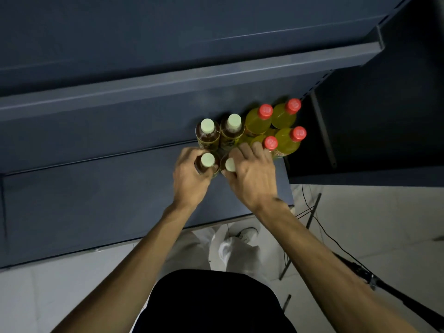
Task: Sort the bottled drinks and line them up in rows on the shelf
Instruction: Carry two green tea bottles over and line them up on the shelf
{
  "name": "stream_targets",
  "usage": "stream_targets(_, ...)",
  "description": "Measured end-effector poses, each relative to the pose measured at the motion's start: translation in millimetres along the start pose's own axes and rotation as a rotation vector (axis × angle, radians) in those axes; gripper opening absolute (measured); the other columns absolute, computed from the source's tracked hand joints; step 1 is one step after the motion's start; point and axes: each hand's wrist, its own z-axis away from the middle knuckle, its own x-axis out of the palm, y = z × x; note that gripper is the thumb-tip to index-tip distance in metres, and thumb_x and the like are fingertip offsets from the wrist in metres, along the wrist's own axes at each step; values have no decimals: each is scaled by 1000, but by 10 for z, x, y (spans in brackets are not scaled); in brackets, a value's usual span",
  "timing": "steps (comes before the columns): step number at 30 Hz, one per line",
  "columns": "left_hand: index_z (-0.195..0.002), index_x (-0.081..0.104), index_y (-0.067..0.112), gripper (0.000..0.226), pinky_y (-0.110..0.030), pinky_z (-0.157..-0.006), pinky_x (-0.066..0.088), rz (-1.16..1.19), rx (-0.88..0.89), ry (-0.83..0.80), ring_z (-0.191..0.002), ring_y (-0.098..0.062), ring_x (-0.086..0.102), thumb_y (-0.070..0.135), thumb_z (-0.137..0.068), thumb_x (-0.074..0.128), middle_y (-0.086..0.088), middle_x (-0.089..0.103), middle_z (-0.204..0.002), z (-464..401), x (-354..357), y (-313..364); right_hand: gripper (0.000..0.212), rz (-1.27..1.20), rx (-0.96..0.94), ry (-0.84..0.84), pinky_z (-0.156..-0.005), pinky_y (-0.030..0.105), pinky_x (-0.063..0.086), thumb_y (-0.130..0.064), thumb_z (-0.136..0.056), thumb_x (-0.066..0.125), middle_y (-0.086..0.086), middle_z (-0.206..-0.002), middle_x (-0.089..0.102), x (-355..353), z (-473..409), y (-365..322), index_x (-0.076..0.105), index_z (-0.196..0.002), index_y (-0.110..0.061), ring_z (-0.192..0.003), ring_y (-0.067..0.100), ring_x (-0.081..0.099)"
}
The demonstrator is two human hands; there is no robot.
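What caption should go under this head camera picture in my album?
Two hands, left hand and right hand, each set a pale-capped bottle beside red-capped bottles on a dark shelf.

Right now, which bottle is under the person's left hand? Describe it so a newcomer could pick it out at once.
Start at the dark blue shelf and find the cluster of bottles near its right end. Four have pale green caps, four have red caps. The left hand wraps the front left green-capped bottle: the leftmost bottle in the row nearest the person, with the right hand on its neighbour.
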Motion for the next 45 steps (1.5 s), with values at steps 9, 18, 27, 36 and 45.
stream_targets(9,-88,63,20,28,-36,-78,51,36,61,-40,-89,-11,56,11,-69,80,4,55,-96,-172,21,97,28,260,104,-79,-72,38,23,-33,-59,82,3,-71,64,15,-352,27,65,-72,-15,-88,30,57)
stream_targets(18,-97,66,13,29,-20,-82,46,68,76,-101,-93,-11,56,9,-71,80,5,55,-99,-209,-8,78,16,232,202,-189,-79,40,19,-23,-79,64,1,-89,67,69,-440,-35,67,-95,-22,-103,31,50)
stream_targets(27,-105,61,10,32,-7,-78,38,18,163,-167,-92,-7,51,19,-78,76,1,49,-105,-221,-52,-17,22,204,176,-301,-98,44,27,-17,-87,52,4,-117,59,24,-477,-132,60,-108,-19,-115,28,47)
stream_targets(36,-108,56,10,35,-26,-82,42,-8,165,-184,-96,-11,48,18,-80,74,-1,44,-106,-165,-73,-9,34,109,195,-291,-112,44,19,-23,-88,49,7,-126,56,-109,-307,-225,56,-121,-16,-122,30,43)
stream_targets(45,-128,48,17,40,-21,-96,34,2,9,26,-115,-8,46,19,-90,61,9,54,-119,530,-790,-164,30,-643,148,-213,-102,34,38,-20,-89,58,9,-122,63,-171,-48,-741,63,-117,-12,-119,29,51)
